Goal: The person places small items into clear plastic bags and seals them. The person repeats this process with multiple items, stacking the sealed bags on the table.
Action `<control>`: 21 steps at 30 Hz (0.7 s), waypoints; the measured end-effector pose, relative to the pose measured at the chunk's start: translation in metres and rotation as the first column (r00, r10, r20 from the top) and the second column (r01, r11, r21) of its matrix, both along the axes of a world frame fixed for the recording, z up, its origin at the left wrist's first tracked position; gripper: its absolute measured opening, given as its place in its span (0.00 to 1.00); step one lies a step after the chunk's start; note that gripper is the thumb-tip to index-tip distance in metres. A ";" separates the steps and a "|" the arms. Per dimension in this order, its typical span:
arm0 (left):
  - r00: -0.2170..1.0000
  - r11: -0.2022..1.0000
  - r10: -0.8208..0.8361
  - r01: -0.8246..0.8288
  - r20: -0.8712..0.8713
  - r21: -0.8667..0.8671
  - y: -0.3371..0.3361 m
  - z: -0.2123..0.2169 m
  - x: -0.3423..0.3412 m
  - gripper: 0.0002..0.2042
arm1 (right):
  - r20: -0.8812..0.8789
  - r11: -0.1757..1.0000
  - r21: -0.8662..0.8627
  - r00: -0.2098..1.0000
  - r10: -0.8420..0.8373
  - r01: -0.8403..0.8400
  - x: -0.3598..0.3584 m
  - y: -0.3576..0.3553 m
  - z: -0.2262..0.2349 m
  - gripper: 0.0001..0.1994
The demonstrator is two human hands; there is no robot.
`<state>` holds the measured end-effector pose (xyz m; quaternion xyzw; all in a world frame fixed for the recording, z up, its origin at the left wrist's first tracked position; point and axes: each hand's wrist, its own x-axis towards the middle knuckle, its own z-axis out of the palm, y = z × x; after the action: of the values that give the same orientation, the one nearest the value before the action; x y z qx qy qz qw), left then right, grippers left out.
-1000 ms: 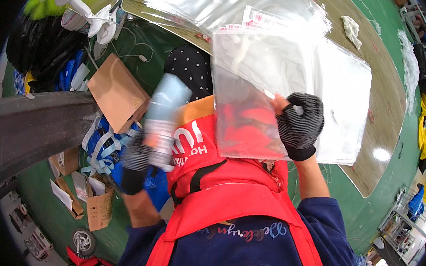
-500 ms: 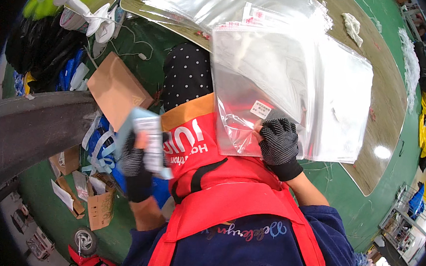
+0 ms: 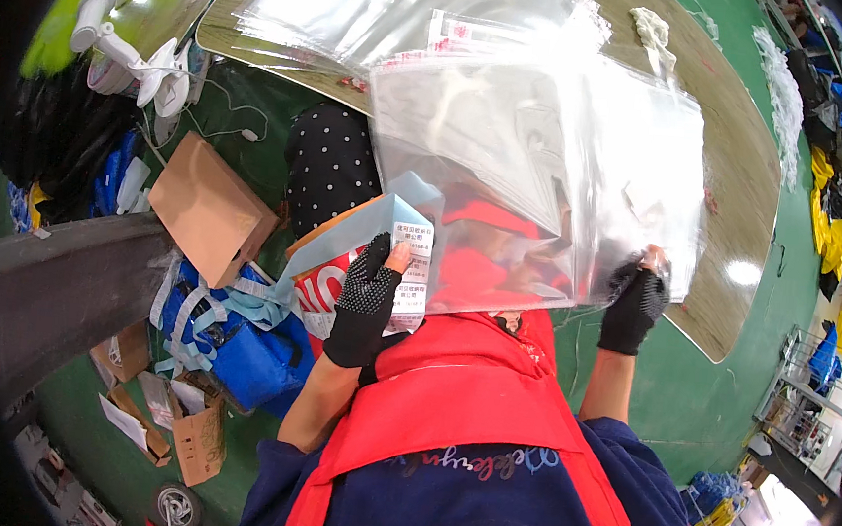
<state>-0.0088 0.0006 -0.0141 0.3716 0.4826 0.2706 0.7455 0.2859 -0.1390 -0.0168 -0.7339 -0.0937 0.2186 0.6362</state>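
Observation:
A strip of white printed labels on light blue backing [image 3: 410, 272] is held by my left hand [image 3: 363, 303], with the thumb pressed over the labels. It lies against the left edge of a clear plastic bag [image 3: 501, 254]. My right hand [image 3: 633, 304] is closed at the lower right of the stacked clear bags [image 3: 637, 151], its fingertips pinched on the edge of a bag. Both hands wear black fingerless gloves with pale dots. The bag stack hangs partly over the table's near edge, above my red apron [image 3: 449, 404].
More clear bags [image 3: 313, 7] lie on the wooden table [image 3: 742, 209], with a crumpled white cloth [image 3: 653, 36] behind. Left of me are a cardboard box [image 3: 210, 209], a dark curved beam [image 3: 73, 285], a blue bag [image 3: 255, 359] and a white jointed stand [image 3: 112, 41].
My left hand has brought the label strip rightward and up to the bag. My right hand has moved right, from beside a label on the bag to the stack's lower right edge.

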 end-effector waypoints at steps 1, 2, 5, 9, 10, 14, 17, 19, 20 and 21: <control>0.997 0.999 -0.034 0.035 -0.066 0.022 0.000 0.001 -0.001 0.14 | -0.048 0.979 0.134 0.988 -0.147 0.152 0.009 -0.007 0.004 0.12; 0.999 0.999 -0.042 0.043 -0.010 0.019 0.001 0.006 0.000 0.14 | -0.115 0.919 0.261 0.954 -0.276 0.297 0.014 -0.010 0.008 0.14; 0.998 1.000 -0.028 0.028 0.061 0.003 -0.003 0.030 0.005 0.13 | 0.812 0.895 0.222 0.435 -0.389 0.387 -0.006 0.003 0.040 0.17; 0.995 0.985 -0.099 0.103 -0.032 0.141 -0.010 0.044 0.007 0.16 | 0.612 0.875 -0.285 0.629 0.480 -0.391 -0.104 0.050 0.063 0.23; 0.989 0.977 -0.115 0.130 -0.097 0.167 -0.010 0.050 0.002 0.16 | 0.327 0.711 -0.200 0.638 0.697 -0.674 -0.120 0.066 0.075 0.26; 0.908 0.893 -0.278 0.364 -0.314 0.263 -0.009 0.058 -0.017 0.20 | 0.091 0.601 0.019 0.600 0.795 -0.799 -0.138 0.093 0.049 0.16; 0.824 0.781 -0.235 0.476 -0.516 0.404 -0.014 0.052 -0.032 0.18 | 0.418 0.492 -0.146 0.397 0.817 -0.858 -0.134 0.104 0.057 0.13; 0.831 0.717 -0.204 0.487 -0.517 0.499 -0.013 0.059 -0.032 0.17 | 0.388 0.402 -0.153 0.319 0.865 -0.903 -0.127 0.100 0.054 0.14; 0.827 0.703 -0.218 0.501 -0.518 0.505 -0.012 0.060 -0.031 0.17 | 0.375 0.404 -0.176 0.318 0.871 -0.898 -0.126 0.099 0.054 0.14; 0.822 0.688 -0.229 0.515 -0.521 0.511 -0.011 0.062 -0.031 0.17 | 0.362 0.405 -0.196 0.318 0.876 -0.893 -0.125 0.099 0.054 0.15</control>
<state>-0.0401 -0.0101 0.0483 0.7404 0.4223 0.1691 0.4949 0.1604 -0.0400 0.0371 -0.5773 -0.6140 0.3686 0.3923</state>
